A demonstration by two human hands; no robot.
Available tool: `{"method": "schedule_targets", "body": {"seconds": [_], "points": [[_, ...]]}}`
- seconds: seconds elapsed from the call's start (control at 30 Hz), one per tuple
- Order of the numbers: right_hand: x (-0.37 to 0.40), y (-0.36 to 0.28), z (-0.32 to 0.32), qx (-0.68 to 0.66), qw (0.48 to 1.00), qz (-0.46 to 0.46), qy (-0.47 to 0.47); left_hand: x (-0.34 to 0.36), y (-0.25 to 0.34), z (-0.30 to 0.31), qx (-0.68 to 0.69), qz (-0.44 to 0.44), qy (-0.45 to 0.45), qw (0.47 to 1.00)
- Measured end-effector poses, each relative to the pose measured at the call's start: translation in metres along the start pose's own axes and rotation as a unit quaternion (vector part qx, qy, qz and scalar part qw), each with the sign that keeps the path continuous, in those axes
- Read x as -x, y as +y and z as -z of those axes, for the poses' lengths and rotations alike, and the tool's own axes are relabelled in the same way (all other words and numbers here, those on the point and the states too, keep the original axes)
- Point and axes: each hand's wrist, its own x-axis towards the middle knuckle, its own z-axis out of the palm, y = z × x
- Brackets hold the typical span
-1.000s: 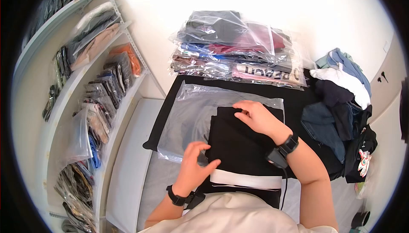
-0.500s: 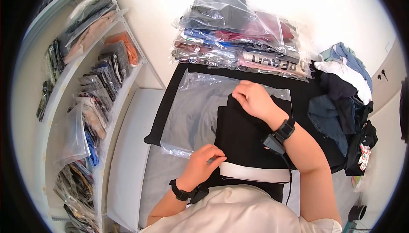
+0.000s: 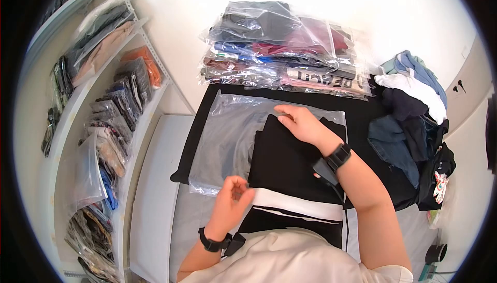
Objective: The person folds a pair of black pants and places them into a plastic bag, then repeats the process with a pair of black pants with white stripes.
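A folded black garment (image 3: 290, 161) with a white band (image 3: 300, 205) along its near edge lies in front of me, partly over a clear plastic bag (image 3: 220, 143). My right hand (image 3: 305, 124) rests at the garment's far edge, fingers stretched out and holding nothing that shows. Beside the garment's left edge, near the end of the white band, is my left hand (image 3: 230, 202). Its fingers are loosely curled with a gap to the thumb, and nothing can be seen in them. Both wrists wear black straps with small devices.
Bagged, folded clothes (image 3: 279, 50) are stacked at the back of the black-covered table (image 3: 202, 122). Loose clothes (image 3: 409, 107) pile up on the right, with dark jeans (image 3: 391, 143) among them. Shelves (image 3: 132, 179) with several bagged garments stand on the left.
My right hand's fingers have straightened from a pinch at the garment's far edge. My left hand has come away from the garment's left edge, and its fingers have parted.
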Motion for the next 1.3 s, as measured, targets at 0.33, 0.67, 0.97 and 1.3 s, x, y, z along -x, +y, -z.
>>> {"method": "schedule_targets", "body": {"seconds": [0.33,0.67,0.97,1.3], "points": [[0.101,-0.04,0.006,0.202,0.968,0.137,-0.054,-0.001,0.018,-0.001,-0.285,-0.102,-0.166,0.938],[0.194,-0.019,0.06,0.011,0.95,-0.284,0.132,-0.039,0.009,0.012,-0.072,0.114,-0.103,0.986],[0.198,-0.011,0.061,-0.27,0.888,-0.366,0.069,-0.086,0.031,-0.012,-0.008,0.272,-0.162,0.949],[0.195,-0.025,0.059,-0.487,0.811,-0.32,0.059,-0.082,0.058,-0.044,0.11,0.244,-0.201,0.942]]}}
